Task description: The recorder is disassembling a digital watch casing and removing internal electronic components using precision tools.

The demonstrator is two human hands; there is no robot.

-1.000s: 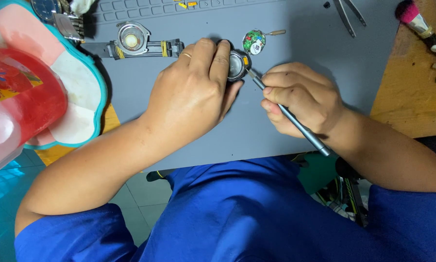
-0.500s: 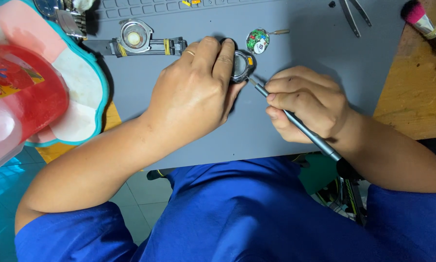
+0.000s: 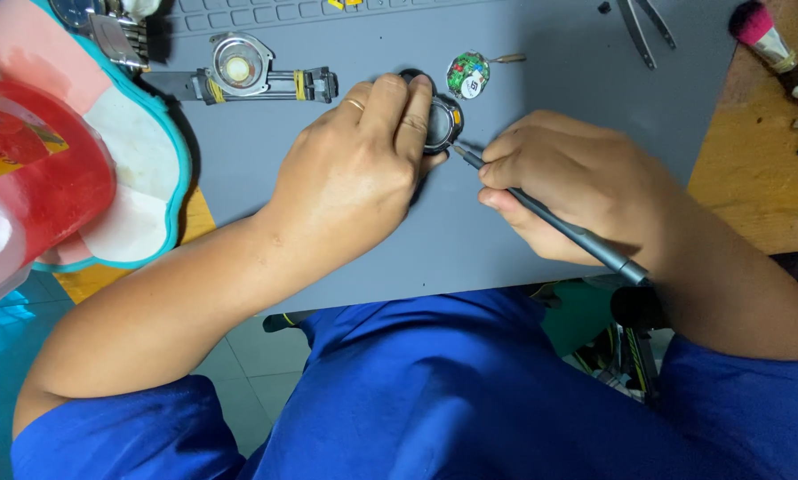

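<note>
Gripping one watch case (image 3: pixel 441 123), left hand (image 3: pixel 355 156); right hand (image 3: pixel 577 182) clasps one screwdriver (image 3: pixel 550 213)

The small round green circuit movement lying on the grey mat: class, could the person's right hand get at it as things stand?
Probably yes. The small round green circuit movement lies uncovered just beyond the right hand, nothing between; but that hand's grip is taken by a slim dark tool.

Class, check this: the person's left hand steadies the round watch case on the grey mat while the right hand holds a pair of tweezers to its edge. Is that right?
Not quite. In the head view the right hand holds a slim dark screwdriver, not tweezers, with its tip at the edge of the watch case, which the left hand steadies on the grey mat.
</note>
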